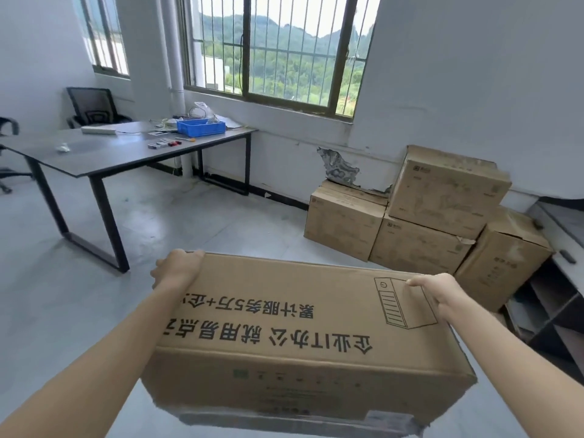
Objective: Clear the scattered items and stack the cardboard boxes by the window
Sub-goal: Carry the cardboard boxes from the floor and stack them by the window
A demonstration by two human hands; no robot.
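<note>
A large cardboard box [284, 343] fills the lower centre of the frame, held clear of the floor [189, 235] with its long side running left to right. Its top face carries black printed characters that read upside down from this view, plus a line drawing of a tower computer near its right end.

The left grip [177, 267] grasps the box at its far left corner, fingers curled over the edge. The right grip [439, 295] grasps the right end of the top face, thumb lying on top beside the drawing and fingers curled down over the side. Both forearms reach in from the bottom corners of the frame.

At the middle right, a stack of boxes [417, 245] stands against the wall below the barred window [275, 52]: 3 in a row on the floor, and 1 tilted box on top of the middle one. Flaked plaster [339, 165] shows on the wall just left of the top box. A dark shelf unit [553, 311] sits at the right edge, just beside the stack.

In the upper left, a grey desk [110, 153] holds a blue bin [200, 127], a white power strip [98, 130] and a few small tools [170, 143]. A black office chair [91, 105] stands behind it.
</note>
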